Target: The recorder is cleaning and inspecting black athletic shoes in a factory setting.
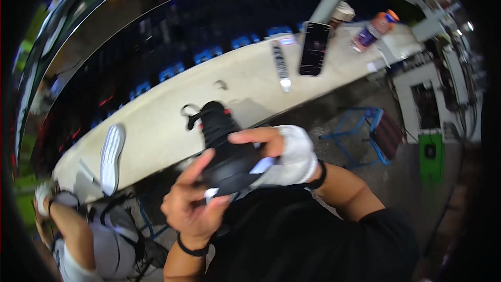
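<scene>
A long pale counter (245,81) curves across the middle of the view, its far edge against a dark wall. Below it is a grey floor, where a blue metal stool (365,133) stands to the right, near a white cabinet (425,99) with a green box (431,151) beside it.

A black shoe (224,143) sits at the near edge of the counter, toe end pointing away, its heel end lifted toward the person. The left hand (195,203) grips the shoe from below, thumb raised along its side and fingers curled under the sole. The right hand (282,156), wrapped in a white cloth or glove, clamps over the top of the heel, fingers closed on it.

A white shoe (112,156) lies sole up at the left end of the counter, well apart from the black one. A dark phone (314,48) leans upright farther along, beside a slim grey strip (281,65) and near an orange-capped bottle (373,30).

Another person's arm (70,230) shows at the lower left.
</scene>
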